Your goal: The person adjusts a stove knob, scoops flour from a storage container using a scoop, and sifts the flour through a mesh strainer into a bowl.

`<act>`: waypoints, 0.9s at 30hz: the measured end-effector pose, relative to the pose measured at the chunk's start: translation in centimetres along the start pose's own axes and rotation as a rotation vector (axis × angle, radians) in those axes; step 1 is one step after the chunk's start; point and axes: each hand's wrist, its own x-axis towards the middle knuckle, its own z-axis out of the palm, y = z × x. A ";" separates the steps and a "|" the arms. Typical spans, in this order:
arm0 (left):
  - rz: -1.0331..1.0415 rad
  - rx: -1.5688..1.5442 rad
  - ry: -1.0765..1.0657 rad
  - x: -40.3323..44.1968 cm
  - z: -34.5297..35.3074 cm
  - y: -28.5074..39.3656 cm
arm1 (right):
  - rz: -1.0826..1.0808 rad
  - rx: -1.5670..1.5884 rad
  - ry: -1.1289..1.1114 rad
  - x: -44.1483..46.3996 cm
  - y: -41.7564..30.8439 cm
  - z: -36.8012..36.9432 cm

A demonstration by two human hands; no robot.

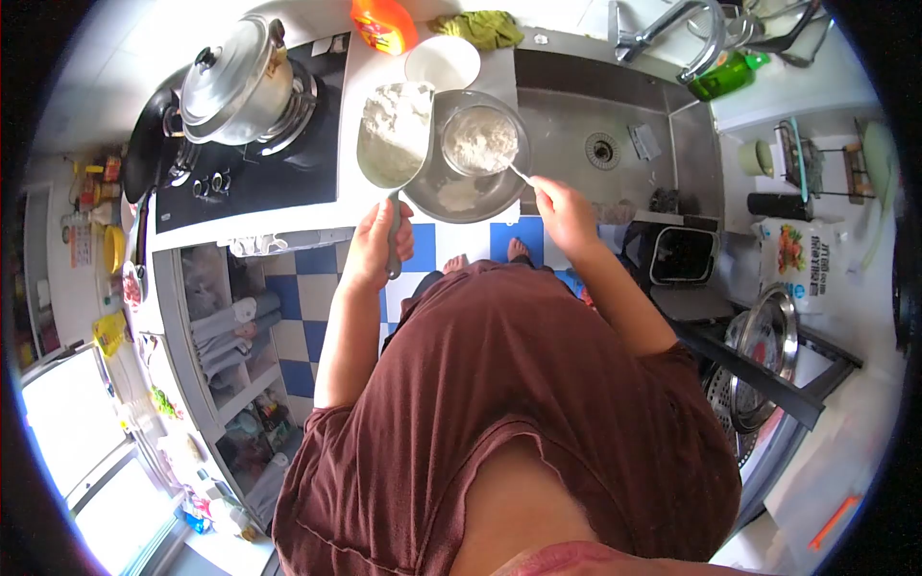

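Observation:
My left hand is wrapped round the grey handle of a scoop, which holds white flour-like powder and is tilted beside a metal bowl. My right hand grips the thin handle of a round sieve that holds more of the powder. The sieve is over the wide metal bowl, where some pale powder lies on the bottom. Behind them stands a white bowl on the counter.
A lidded pot sits on the black gas stove at the left. To the right is a metal sink with a faucet. An orange bottle and green cloth lie at the counter's back.

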 end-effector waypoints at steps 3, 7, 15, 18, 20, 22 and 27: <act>-0.010 -0.001 0.015 0.2 -0.3 -0.2 | -0.018 -0.036 0.006 0.0 -0.1 -0.2; -0.021 -0.003 0.012 0.2 -0.5 -0.2 | 0.006 -0.016 -0.010 0.0 -0.1 -0.2; -0.031 -0.004 0.011 0.3 -0.5 -0.4 | 0.325 0.389 -0.443 0.5 -0.4 -1.7; -0.028 -0.001 -0.004 0.3 -0.5 -0.4 | 0.260 0.505 -0.415 0.1 1.1 -0.6; -0.029 -0.007 -0.006 0.3 -0.6 -0.5 | 0.183 0.517 -0.372 -0.2 1.8 0.0; -0.029 -0.008 -0.008 0.2 -0.5 -0.5 | 0.175 0.488 -0.397 -0.3 1.3 -0.4; -0.031 -0.014 -0.006 0.0 -0.2 -0.5 | 0.145 0.479 -0.360 -0.5 1.6 -0.3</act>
